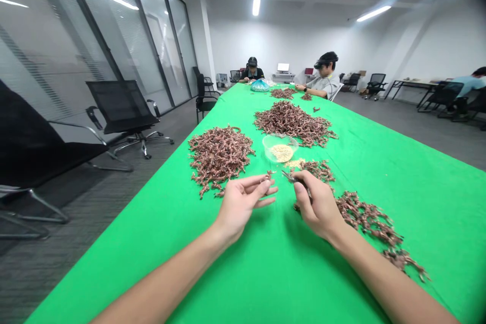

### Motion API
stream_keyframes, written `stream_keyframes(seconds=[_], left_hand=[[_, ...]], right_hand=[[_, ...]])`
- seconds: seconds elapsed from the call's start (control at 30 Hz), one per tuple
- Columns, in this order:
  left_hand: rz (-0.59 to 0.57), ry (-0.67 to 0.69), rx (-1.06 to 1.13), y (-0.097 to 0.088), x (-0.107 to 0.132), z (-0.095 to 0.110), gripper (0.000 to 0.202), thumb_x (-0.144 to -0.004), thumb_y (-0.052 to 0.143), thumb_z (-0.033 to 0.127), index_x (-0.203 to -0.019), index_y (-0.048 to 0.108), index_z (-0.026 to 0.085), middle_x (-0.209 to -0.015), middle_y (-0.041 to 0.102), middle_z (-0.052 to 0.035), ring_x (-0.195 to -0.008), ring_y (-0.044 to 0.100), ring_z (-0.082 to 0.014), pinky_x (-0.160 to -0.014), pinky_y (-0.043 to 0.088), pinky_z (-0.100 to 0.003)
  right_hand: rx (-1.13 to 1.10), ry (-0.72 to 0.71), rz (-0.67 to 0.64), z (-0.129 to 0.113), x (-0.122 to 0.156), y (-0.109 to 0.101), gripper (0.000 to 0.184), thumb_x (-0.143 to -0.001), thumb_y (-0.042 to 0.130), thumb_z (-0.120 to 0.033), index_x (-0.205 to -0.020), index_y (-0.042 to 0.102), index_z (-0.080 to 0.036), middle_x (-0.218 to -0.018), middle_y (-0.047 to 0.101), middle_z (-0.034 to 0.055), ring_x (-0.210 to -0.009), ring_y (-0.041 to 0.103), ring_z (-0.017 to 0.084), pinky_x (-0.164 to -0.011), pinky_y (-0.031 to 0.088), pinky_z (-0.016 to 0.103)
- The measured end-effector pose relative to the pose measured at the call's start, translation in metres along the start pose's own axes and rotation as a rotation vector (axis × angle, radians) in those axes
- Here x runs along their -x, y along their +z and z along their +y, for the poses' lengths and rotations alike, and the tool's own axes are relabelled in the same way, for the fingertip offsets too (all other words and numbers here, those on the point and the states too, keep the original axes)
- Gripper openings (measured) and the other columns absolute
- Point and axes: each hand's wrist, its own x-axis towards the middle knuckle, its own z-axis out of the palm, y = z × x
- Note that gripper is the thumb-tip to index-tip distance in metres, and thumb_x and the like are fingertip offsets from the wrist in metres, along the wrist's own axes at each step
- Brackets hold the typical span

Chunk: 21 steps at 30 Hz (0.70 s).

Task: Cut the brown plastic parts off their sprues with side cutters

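Observation:
My left hand (245, 200) pinches a small brown, knobbly, twig-like piece (269, 175) between thumb and fingers, with the other fingers stretched out. Facing it, my right hand (315, 200) is wrapped around a small metal hand tool (289, 177). Its pointed end aims at the brown piece, a short gap away; the handles are mostly hidden in the palm. Just beyond both hands stands a clear plastic bowl (269, 148) holding pale beige grains (281, 152). More pale bits (295, 163) lie on the green cloth beside the bowl.
A large heap of brown pieces (220, 154) lies left, another (292, 122) behind the bowl. Scattered brown pieces (364, 217) run along the right. Green cloth (243, 283) covers the long table. Two people (252, 71) sit at its far end near a blue bag (260, 85). Office chairs (121, 106) stand left.

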Motion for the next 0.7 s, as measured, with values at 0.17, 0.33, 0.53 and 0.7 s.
stream_keyframes(seconds=[0.17, 0.33, 0.53, 0.7], left_hand=[[0.004, 0.017, -0.051, 0.0013, 0.0042, 0.0034, 0.039, -0.074, 0.083, 0.03, -0.105, 0.071, 0.009, -0.104, 0.077, -0.0145, -0.092, 0.075, -0.0279, -0.065, 0.064, -0.03], [-0.006, 0.037, -0.096, 0.0026, 0.006, 0.0041, 0.033, -0.069, 0.086, 0.028, -0.094, 0.071, 0.011, -0.097, 0.077, -0.011, -0.088, 0.074, -0.0234, -0.064, 0.062, -0.026], [-0.051, 0.023, -0.111, 0.0038, 0.007, 0.0046, 0.035, -0.067, 0.087, 0.026, -0.094, 0.071, 0.011, -0.096, 0.077, -0.0103, -0.083, 0.073, -0.0197, -0.064, 0.061, -0.024], [-0.048, 0.025, -0.107, 0.0044, 0.008, 0.0039, 0.036, -0.066, 0.088, 0.027, -0.094, 0.07, 0.012, -0.096, 0.078, -0.0106, -0.084, 0.074, -0.0201, -0.067, 0.059, -0.025]], right_hand=[[0.053, -0.059, -0.023, 0.0011, 0.0033, 0.0041, 0.021, -0.101, 0.043, -0.034, -0.107, 0.054, -0.018, -0.091, 0.06, 0.0052, -0.081, 0.058, 0.021, -0.072, 0.042, 0.032], [0.047, -0.102, -0.056, -0.0004, 0.0042, 0.0053, 0.021, -0.101, 0.041, -0.034, -0.108, 0.053, -0.018, -0.088, 0.058, 0.0049, -0.077, 0.056, 0.021, -0.07, 0.042, 0.032], [0.078, -0.124, -0.072, -0.0023, 0.0041, 0.0066, 0.023, -0.102, 0.039, -0.034, -0.107, 0.053, -0.017, -0.088, 0.057, 0.0063, -0.078, 0.056, 0.022, -0.069, 0.042, 0.033], [0.098, -0.134, -0.076, -0.0012, 0.0046, 0.0067, 0.023, -0.102, 0.04, -0.034, -0.108, 0.053, -0.016, -0.087, 0.058, 0.0066, -0.076, 0.056, 0.022, -0.068, 0.042, 0.033]])
